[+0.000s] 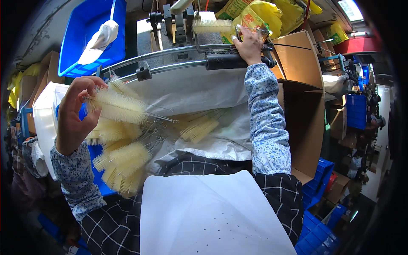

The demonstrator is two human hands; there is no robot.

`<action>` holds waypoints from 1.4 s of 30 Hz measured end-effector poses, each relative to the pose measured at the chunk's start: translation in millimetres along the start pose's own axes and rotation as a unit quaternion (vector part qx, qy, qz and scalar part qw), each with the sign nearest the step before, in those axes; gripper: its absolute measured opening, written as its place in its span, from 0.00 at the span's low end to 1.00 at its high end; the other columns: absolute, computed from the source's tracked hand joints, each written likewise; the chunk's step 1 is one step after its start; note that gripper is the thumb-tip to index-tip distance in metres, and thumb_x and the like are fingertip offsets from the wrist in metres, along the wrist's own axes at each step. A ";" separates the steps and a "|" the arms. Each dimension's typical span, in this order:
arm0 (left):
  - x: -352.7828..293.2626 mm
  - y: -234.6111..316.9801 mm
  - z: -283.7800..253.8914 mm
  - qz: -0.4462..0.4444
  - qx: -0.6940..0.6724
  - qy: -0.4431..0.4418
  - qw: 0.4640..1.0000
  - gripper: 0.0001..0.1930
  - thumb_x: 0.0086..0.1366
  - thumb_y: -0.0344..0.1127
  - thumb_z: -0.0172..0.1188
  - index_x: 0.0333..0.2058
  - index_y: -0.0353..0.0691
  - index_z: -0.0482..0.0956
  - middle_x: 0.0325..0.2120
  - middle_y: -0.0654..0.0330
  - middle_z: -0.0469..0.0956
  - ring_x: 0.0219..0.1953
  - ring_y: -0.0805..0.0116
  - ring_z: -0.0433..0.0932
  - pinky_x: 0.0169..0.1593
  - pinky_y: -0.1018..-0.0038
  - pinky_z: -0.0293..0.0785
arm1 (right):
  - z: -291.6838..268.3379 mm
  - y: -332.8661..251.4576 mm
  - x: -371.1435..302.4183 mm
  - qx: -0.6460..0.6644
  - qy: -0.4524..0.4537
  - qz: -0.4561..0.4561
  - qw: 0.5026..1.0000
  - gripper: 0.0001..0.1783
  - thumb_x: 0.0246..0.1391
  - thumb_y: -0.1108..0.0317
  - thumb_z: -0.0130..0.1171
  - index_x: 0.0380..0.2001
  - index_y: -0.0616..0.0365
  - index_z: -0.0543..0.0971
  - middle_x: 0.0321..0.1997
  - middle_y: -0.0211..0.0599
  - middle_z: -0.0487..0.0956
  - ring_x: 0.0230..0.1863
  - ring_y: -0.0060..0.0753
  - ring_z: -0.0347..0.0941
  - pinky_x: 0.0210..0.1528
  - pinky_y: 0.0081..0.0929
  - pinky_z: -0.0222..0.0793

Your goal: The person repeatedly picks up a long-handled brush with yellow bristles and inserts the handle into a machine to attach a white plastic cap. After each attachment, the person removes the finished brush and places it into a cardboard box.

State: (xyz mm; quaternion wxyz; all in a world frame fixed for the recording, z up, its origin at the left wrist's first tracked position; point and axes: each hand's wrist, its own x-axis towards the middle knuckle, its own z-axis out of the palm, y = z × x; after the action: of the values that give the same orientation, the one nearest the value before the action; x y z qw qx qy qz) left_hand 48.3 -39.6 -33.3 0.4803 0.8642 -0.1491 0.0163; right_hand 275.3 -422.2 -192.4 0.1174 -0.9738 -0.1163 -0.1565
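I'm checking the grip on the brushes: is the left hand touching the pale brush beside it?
Touching. The head view shows the left hand curled around one end of the pale brush, with bristles between thumb and fingers.

Blue bin [73, 46] far left, white cap [101, 41] showing against it, yellow plastic bags [267, 16] far right, open cardboard box [302, 123] to the right, blue crates [316, 233] near right

The lower edge cuts off the smooth white sheet [204, 212]; piled cream bristle brushes [127, 159] hide one another (their number unclear).
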 end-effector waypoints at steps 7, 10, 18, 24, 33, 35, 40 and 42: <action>2.3 7.9 -2.3 0.002 -0.011 -0.011 1.000 0.19 0.40 0.20 0.47 0.36 0.40 0.63 0.37 0.56 0.67 0.42 0.68 0.66 0.49 0.71 0.61 | 7.3 -24.6 -1.5 0.061 0.026 -0.013 0.998 0.21 0.45 0.59 0.54 0.45 0.51 0.73 0.42 0.34 0.74 0.44 0.37 0.70 0.46 0.42 0.56; -1.6 9.9 -6.0 0.002 -0.009 -0.001 1.000 0.18 0.41 0.21 0.48 0.35 0.41 0.64 0.37 0.57 0.67 0.42 0.68 0.67 0.47 0.72 0.63 | 5.4 -36.7 -2.3 0.058 0.030 -0.018 0.998 0.21 0.44 0.60 0.55 0.45 0.51 0.73 0.40 0.35 0.74 0.43 0.38 0.70 0.44 0.42 0.56; -4.5 11.6 -11.1 -0.001 -0.016 0.008 1.000 0.17 0.42 0.23 0.49 0.35 0.41 0.65 0.37 0.57 0.68 0.42 0.69 0.68 0.46 0.72 0.66 | 7.8 -60.8 -2.8 0.060 0.026 -0.008 0.998 0.18 0.43 0.62 0.56 0.40 0.52 0.76 0.38 0.33 0.75 0.41 0.37 0.71 0.43 0.41 0.56; 9.7 26.6 -5.5 -0.003 -0.030 0.001 1.000 0.17 0.42 0.22 0.49 0.35 0.42 0.65 0.37 0.58 0.67 0.42 0.68 0.68 0.46 0.72 0.66 | 1.9 -96.2 -1.3 0.054 0.018 -0.017 0.998 0.19 0.44 0.62 0.55 0.41 0.55 0.75 0.42 0.34 0.75 0.43 0.36 0.71 0.42 0.41 0.58; 15.9 24.1 2.0 0.000 -0.044 -0.021 0.999 0.17 0.43 0.21 0.49 0.35 0.41 0.65 0.35 0.59 0.67 0.41 0.69 0.68 0.48 0.72 0.66 | 2.5 -148.5 -5.3 0.048 -0.019 -0.009 0.999 0.17 0.45 0.62 0.53 0.40 0.54 0.75 0.41 0.34 0.75 0.42 0.37 0.71 0.43 0.45 0.57; 15.4 23.5 3.5 -0.004 -0.042 -0.019 0.999 0.17 0.44 0.21 0.49 0.36 0.41 0.65 0.35 0.59 0.67 0.41 0.70 0.68 0.48 0.73 0.66 | 6.2 -138.1 -5.1 0.043 -0.008 -0.013 0.999 0.17 0.45 0.62 0.54 0.40 0.54 0.75 0.40 0.34 0.75 0.42 0.37 0.71 0.42 0.44 0.58; 6.6 16.3 -3.7 -0.009 -0.020 -0.003 1.000 0.17 0.44 0.22 0.49 0.36 0.41 0.65 0.36 0.58 0.68 0.41 0.70 0.68 0.47 0.73 0.67 | 4.6 -83.6 -3.1 0.053 0.019 -0.021 0.998 0.18 0.44 0.62 0.55 0.41 0.53 0.75 0.42 0.35 0.75 0.42 0.40 0.71 0.41 0.42 0.61; 0.8 12.3 -6.8 -0.020 -0.024 0.004 0.999 0.16 0.45 0.23 0.49 0.37 0.41 0.65 0.36 0.58 0.68 0.41 0.70 0.68 0.47 0.73 0.67 | 3.8 -55.5 0.0 0.045 0.002 -0.016 0.999 0.19 0.43 0.62 0.56 0.42 0.51 0.75 0.40 0.30 0.75 0.42 0.37 0.69 0.43 0.43 0.58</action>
State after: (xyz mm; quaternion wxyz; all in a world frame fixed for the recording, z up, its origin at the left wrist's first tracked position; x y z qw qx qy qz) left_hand 46.5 -40.2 -19.3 0.5021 0.8550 -0.1300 0.0067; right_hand 261.7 -368.7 -185.2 0.1592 -0.9652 -0.1382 -0.1546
